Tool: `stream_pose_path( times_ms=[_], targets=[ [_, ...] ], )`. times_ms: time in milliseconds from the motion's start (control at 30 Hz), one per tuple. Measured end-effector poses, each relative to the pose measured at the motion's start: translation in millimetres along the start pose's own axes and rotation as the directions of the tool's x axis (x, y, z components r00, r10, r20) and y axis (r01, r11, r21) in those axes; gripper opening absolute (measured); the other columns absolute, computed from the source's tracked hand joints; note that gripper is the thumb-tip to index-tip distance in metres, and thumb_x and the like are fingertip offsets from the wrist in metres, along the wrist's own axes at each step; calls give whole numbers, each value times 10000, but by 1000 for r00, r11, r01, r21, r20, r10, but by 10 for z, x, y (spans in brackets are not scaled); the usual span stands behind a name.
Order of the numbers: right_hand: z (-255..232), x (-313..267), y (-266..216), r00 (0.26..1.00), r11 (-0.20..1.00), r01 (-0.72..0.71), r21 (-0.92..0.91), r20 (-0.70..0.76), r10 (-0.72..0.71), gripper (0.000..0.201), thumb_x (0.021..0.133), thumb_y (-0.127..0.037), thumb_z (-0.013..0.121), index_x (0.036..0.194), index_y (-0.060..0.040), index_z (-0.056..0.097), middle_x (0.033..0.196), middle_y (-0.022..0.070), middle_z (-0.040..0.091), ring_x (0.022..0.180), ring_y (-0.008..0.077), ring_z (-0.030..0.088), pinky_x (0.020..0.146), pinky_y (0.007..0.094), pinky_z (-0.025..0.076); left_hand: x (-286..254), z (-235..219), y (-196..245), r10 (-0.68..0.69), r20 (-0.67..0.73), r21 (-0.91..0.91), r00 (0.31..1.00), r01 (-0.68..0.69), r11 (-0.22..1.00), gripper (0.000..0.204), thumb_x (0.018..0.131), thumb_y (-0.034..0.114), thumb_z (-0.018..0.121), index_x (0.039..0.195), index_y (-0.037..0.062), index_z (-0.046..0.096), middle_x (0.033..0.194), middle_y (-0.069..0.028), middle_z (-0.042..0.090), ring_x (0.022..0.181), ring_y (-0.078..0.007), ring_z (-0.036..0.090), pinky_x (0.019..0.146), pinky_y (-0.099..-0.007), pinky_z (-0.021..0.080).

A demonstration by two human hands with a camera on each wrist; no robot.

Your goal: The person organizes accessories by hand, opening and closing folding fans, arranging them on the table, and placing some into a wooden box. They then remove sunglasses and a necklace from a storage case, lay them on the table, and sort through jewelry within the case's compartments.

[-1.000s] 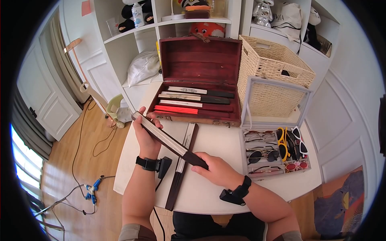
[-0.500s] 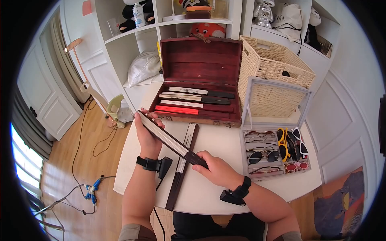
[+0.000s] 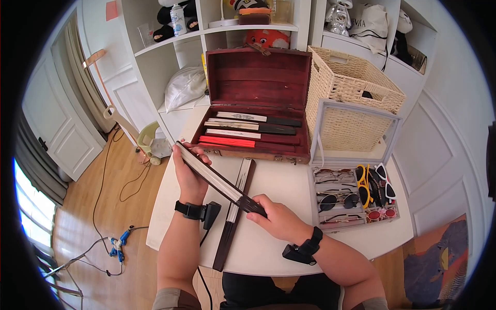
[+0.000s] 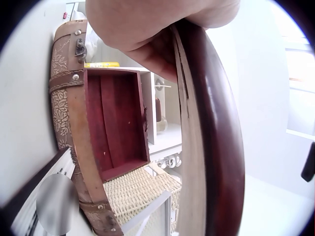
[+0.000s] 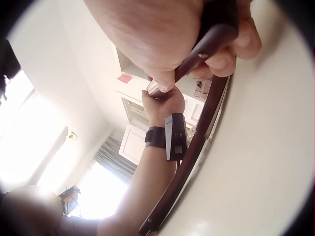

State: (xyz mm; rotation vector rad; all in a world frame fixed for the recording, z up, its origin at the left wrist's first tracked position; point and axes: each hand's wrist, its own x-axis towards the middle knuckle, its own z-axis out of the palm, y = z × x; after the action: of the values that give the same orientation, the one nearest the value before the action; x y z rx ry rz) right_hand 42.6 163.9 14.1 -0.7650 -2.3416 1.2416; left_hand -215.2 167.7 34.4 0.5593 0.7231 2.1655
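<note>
Both hands hold a folded fan (image 3: pixel 213 175) with dark wooden guards and pale paper, slanting above the white table. My left hand (image 3: pixel 189 178) grips its upper paper end, thumb along the near side and fingers behind; the left wrist view shows the glossy guard (image 4: pixel 224 132) close up. At the dark lower end, my right hand (image 3: pixel 279 219) pinches the fan between thumb and fingers. Beneath it lies a second folded fan (image 3: pixel 227 243), its dark wood also showing in the right wrist view, where the right fingers (image 5: pixel 221 61) curl round the held fan's end.
An open dark-red case (image 3: pixel 258 77) stands behind, with several folded fans inside, among them a red one (image 3: pixel 227 141). To the right, a grey box (image 3: pixel 314 206) with a raised clear lid holds sunglasses (image 3: pixel 338 200). A woven basket (image 3: pixel 356 85) stands behind it.
The fan has turned slightly in the hands, so more of the rib edges show at its dark end. Both hands stay in nearly the same place.
</note>
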Motion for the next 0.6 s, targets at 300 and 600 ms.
stream_pose_path(
  times_ms=[300, 600],
  targets=[
    [15, 7, 25, 999, 1000, -4, 7, -33, 4, 404, 1013, -330, 620, 1228, -18, 480, 911, 172, 686, 827, 343, 682, 751, 407, 519, 4, 16, -55, 6, 44, 10, 999, -6, 1000, 416, 1055, 529, 437, 1083, 120, 509, 864, -27, 536, 761, -162, 547, 675, -318, 498],
    [-55, -12, -199, 968, 948, -212, 239, 188, 169, 309, 1046, -244, 549, 1250, -34, 450, 785, 47, 637, 580, 147, 611, 591, 306, 491, -15, -21, -35, 11, 140, 6, 990, -12, 1000, 448, 1054, 550, 410, 1086, 112, 497, 834, -22, 523, 743, -159, 535, 668, -321, 496]
  ],
)
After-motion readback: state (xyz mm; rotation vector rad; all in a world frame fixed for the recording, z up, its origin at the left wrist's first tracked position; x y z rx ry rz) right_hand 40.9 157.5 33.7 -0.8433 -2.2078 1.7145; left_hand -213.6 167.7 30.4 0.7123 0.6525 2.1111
